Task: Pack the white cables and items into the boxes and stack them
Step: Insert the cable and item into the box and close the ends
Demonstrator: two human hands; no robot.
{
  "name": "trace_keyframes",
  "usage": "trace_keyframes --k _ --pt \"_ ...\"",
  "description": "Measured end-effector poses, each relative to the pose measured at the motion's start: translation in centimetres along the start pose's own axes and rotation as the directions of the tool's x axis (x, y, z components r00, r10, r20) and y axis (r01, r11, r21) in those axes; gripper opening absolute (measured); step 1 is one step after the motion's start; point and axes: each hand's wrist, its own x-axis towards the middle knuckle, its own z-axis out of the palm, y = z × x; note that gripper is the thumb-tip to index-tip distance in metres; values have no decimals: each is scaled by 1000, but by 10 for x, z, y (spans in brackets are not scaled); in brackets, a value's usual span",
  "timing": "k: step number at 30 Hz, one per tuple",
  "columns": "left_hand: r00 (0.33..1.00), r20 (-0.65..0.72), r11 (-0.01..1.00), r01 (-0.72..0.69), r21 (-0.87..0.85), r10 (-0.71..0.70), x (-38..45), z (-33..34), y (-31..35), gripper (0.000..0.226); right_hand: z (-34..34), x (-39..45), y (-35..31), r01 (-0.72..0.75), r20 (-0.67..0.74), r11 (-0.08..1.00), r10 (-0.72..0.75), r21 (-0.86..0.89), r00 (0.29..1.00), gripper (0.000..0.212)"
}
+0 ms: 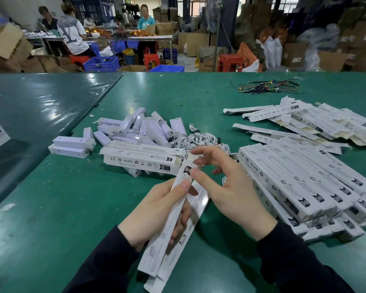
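My left hand (156,210) grips a long white printed box (169,240) around its middle, tilted with its top end pointing away from me. My right hand (224,187) is at that top end, thumb pressing the box near the open flap (190,159), fingers spread. A tangle of white cables (197,140) lies just beyond my hands. Several small white items (135,127) are heaped to the left of the cables. Two long boxes (140,159) lie in front of that heap.
A stack of packed boxes (304,187) sits at my right. Flat unfolded boxes (317,123) are spread at the far right. A bundle of coloured wires (268,87) lies far back. The green table (72,208) has a seam at left. People work at benches behind.
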Motion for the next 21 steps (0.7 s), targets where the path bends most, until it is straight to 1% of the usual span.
trace_keyframes --k 2,4,5,7,8,11,13,15,18,19,21 --pt "1000 -1 1000 -5 -11 5 0 0 -2 44 2 -1 -1 19 28 1000 -19 -3 999 25" --pt "999 -10 999 -37 1 37 1 0 -2 32 3 -1 -1 -1 40 1000 0 19 999 25" --pt "998 -21 999 -54 -5 54 1 1 -1 31 3 0 0 -25 23 999 24 48 999 26" --pt "995 -42 996 -87 -32 85 1 2 0 40 5 0 2 -75 -51 984 84 163 995 27" --pt "993 -45 993 -111 -45 109 1 3 0 40 6 1 3 -98 -81 969 119 229 990 28" --pt "986 -66 985 -160 -61 156 1 6 2 33 7 2 5 -164 -107 901 223 401 969 30" --pt "984 -77 984 -169 -65 163 2 6 3 26 6 4 5 -177 -121 859 265 481 957 29" --pt "983 -69 981 -173 -83 167 2 4 3 24 5 4 5 -168 -127 850 264 499 956 20" --pt "983 -62 980 -180 -86 175 2 3 1 22 7 3 5 -179 -137 858 275 481 952 6" --pt "982 -60 980 -181 -80 177 3 3 0 18 8 3 4 -196 -125 852 289 485 949 8" --pt "984 -56 982 -175 -71 171 3 4 -4 16 11 3 4 -233 -85 843 311 484 947 23"
